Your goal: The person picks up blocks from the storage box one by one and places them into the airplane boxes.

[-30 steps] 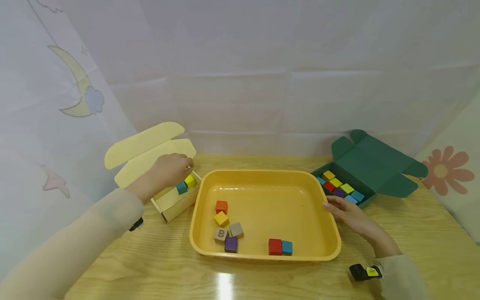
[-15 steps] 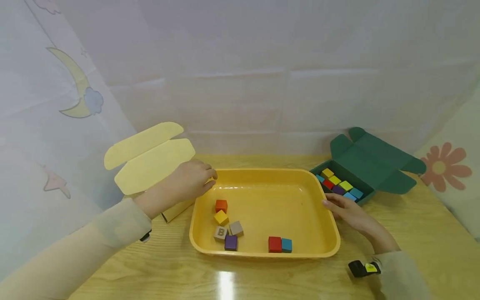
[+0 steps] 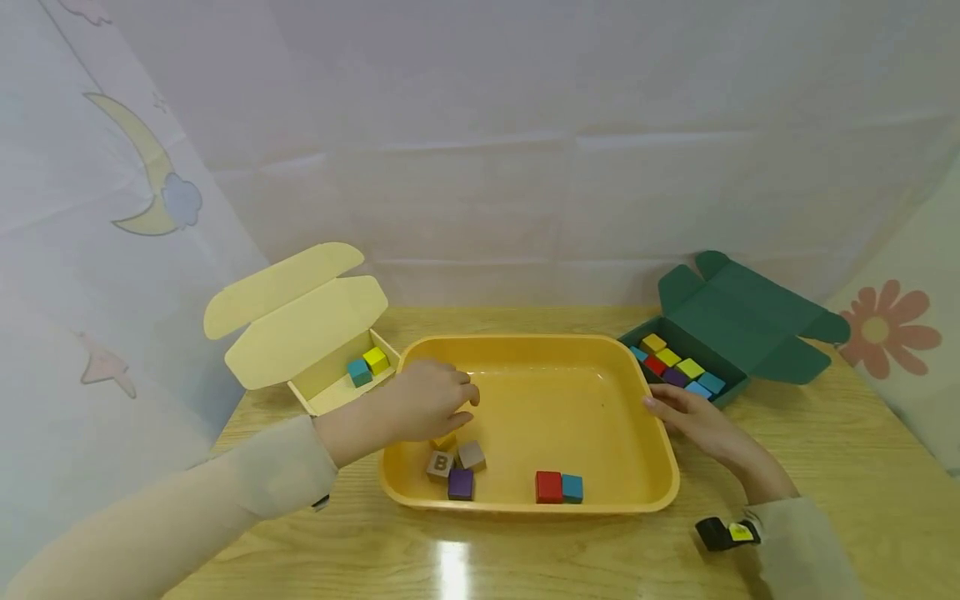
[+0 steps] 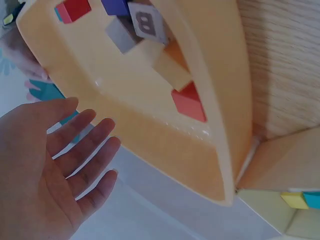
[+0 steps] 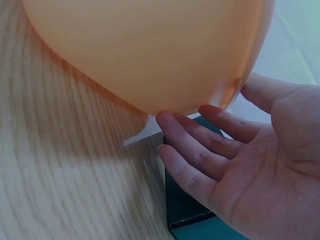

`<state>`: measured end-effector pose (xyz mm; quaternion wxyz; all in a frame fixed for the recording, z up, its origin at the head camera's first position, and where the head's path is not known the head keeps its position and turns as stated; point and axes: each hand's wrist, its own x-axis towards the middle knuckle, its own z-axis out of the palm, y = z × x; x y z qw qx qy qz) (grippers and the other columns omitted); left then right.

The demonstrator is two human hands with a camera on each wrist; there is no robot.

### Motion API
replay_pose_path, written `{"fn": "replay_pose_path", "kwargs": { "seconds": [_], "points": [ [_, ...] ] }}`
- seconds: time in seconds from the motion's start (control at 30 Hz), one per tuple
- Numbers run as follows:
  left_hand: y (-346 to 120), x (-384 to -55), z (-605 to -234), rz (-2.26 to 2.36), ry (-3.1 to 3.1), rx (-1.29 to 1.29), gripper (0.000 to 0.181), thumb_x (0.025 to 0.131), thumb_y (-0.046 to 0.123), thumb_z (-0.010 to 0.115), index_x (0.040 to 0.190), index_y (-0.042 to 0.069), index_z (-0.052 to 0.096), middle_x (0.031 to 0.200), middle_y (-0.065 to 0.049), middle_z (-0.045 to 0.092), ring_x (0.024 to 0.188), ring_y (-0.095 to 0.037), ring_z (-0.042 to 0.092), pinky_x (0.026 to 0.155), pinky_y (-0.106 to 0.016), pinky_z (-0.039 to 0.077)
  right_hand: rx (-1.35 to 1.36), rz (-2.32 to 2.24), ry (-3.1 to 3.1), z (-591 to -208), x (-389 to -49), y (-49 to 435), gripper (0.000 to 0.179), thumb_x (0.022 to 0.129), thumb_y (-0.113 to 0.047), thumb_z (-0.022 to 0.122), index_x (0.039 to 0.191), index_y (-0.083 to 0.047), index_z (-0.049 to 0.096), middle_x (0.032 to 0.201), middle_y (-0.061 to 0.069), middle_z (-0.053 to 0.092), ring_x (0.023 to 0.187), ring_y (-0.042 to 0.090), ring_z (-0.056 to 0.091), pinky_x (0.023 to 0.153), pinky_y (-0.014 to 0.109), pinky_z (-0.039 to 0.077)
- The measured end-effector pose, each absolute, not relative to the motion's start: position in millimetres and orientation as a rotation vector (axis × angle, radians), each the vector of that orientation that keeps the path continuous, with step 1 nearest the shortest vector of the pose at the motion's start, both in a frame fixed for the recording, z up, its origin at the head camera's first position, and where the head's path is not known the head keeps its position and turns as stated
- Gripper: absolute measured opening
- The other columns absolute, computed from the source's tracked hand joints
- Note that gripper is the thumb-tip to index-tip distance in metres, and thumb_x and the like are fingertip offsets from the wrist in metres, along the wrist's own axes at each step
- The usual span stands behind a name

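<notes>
My left hand [image 3: 431,400] hovers over the left side of the yellow tray [image 3: 540,417], fingers spread loosely and holding nothing in the left wrist view. Beneath it lie a yellow block [image 3: 444,442], a plain wooden block [image 3: 472,456], a wooden block marked B [image 3: 440,467] and a purple block [image 3: 461,484]. An orange-red block [image 4: 190,102], hidden by the hand in the head view, shows in the left wrist view. Nearer the front are a red block [image 3: 548,487] and a blue block [image 3: 572,489]. At the tray's right rim my right hand [image 3: 693,421] grips, thumb over the edge, fingers against the outer wall.
Left of the tray stands an open pale-yellow box [image 3: 307,333] with a teal block [image 3: 359,372] and a yellow block [image 3: 376,360]. An open green box [image 3: 742,317] behind my right hand holds several coloured blocks. A fabric backdrop [image 3: 480,200] rises behind the table.
My left hand has moved from the pale-yellow box rightward and toward me, over the tray. It now covers the orange-red block in the head view. The right hand stays at the rim.
</notes>
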<state>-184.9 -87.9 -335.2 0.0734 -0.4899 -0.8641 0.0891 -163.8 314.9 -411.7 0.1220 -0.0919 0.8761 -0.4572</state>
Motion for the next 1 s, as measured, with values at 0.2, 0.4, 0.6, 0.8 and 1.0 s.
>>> {"fn": "replay_pose_path", "kwargs": {
  "seconds": [0.2, 0.4, 0.6, 0.8, 1.0],
  "points": [
    [-70.6, -173.7, -346.6, 0.459, -2.569, -1.557, 0.023, 0.090, 0.040, 0.071, 0.103, 0.021, 0.073, 0.090, 0.007, 0.067, 0.080, -0.012, 0.064, 0.065, -0.025, 0.050, -0.238, -1.328, 2.549, -410.2, -160.8, 317.3, 0.058, 0.107, -0.033, 0.045, 0.143, 0.012, 0.038, 0.136, 0.030, 0.051, 0.115, 0.038, 0.057, 0.093, 0.047, 0.053],
    [-64.6, -171.0, -355.0, 0.419, -2.591, -1.602, 0.017, 0.086, 0.035, 0.070, 0.083, 0.019, 0.068, 0.071, 0.008, 0.056, 0.063, -0.010, 0.054, 0.055, -0.024, 0.042, -0.242, -1.346, 2.545, -410.2, -160.1, 317.1, 0.057, 0.107, -0.031, 0.046, 0.144, 0.012, 0.038, 0.136, 0.030, 0.051, 0.115, 0.038, 0.057, 0.093, 0.045, 0.053],
    [-60.7, -170.3, -353.2, 0.418, -2.681, -1.578, 0.022, 0.086, 0.033, 0.069, 0.073, 0.017, 0.059, 0.064, 0.007, 0.051, 0.056, -0.009, 0.044, 0.051, -0.026, 0.040, -0.246, -1.339, 2.564, -409.5, -163.4, 315.6, 0.058, 0.107, -0.032, 0.046, 0.144, 0.011, 0.039, 0.136, 0.030, 0.052, 0.114, 0.037, 0.058, 0.091, 0.042, 0.054],
    [-54.6, -168.5, -354.2, 0.549, -2.744, -1.554, 0.023, 0.090, 0.033, 0.065, 0.076, 0.016, 0.059, 0.064, 0.007, 0.052, 0.056, -0.008, 0.042, 0.051, -0.027, 0.044, -0.244, -1.337, 2.562, -409.7, -163.7, 317.7, 0.057, 0.107, -0.031, 0.045, 0.144, 0.012, 0.037, 0.135, 0.030, 0.053, 0.112, 0.037, 0.060, 0.090, 0.043, 0.054],
    [-51.9, -167.0, -360.3, 0.603, -2.814, -1.513, 0.028, 0.090, 0.032, 0.066, 0.069, 0.017, 0.055, 0.061, 0.008, 0.047, 0.055, -0.008, 0.038, 0.051, -0.027, 0.043, -0.252, -1.325, 2.557, -411.9, -164.7, 315.8, 0.057, 0.107, -0.031, 0.045, 0.145, 0.011, 0.037, 0.136, 0.030, 0.051, 0.114, 0.038, 0.059, 0.093, 0.047, 0.053]
  ]
}}
